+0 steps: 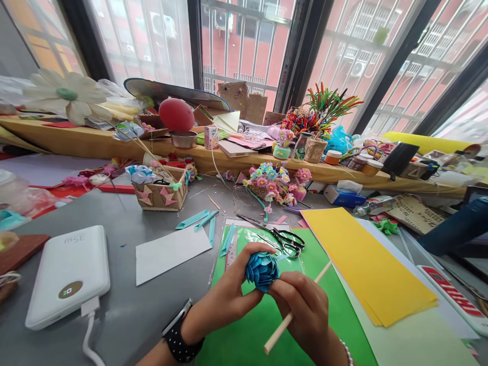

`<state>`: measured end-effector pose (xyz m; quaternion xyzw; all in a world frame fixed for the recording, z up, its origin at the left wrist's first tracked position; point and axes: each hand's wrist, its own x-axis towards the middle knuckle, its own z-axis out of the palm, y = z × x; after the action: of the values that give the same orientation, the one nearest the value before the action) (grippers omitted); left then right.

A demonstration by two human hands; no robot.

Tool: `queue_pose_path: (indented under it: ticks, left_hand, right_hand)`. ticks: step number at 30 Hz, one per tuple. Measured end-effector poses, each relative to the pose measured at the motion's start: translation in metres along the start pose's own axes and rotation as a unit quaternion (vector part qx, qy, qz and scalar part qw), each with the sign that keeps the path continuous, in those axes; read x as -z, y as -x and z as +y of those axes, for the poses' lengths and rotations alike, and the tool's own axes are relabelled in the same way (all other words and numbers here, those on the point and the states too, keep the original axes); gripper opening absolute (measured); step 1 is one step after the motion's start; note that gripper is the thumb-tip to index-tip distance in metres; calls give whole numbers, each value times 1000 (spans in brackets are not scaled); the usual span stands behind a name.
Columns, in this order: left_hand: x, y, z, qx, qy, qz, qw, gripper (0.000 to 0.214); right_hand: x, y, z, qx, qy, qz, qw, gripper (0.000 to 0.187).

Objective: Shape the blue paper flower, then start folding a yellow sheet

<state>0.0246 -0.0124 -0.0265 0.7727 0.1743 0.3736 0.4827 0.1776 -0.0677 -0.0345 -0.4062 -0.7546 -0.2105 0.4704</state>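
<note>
Blue paper flower [262,271]: held up between both hands, over green sheet [229,335]
Left hand [229,295]: thumb and fingers gripping flower's 9 o'clock side
Right hand [305,307]: fingertips pinching flower at 4 o'clock; also holds wooden stick [279,333], angled 7 to 1 o'clock
Scissors [276,233]: 1 o'clock of flower
Yellow sheets [366,264]: 3 o'clock
White sheet [171,255]: on counter [125,310], 9 o'clock
</note>
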Motion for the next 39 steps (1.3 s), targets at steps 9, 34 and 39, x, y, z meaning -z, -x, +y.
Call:
queue_pose_path:
  ticks: [9, 34, 39]
  left_hand:
    - [8, -1, 7, 37, 116, -21, 992, 53]
    - [19, -3, 2, 111, 177, -48, 977, 57]
    - [19, -1, 1, 121, 176, -48, 976, 59]
  right_hand:
    - [13, -13, 16, -135, -84, -20, 987, 41]
    - [20, -12, 27, -182, -230, -174, 940, 57]
    - [19, -13, 29, -181, -254, -192, 930, 49]
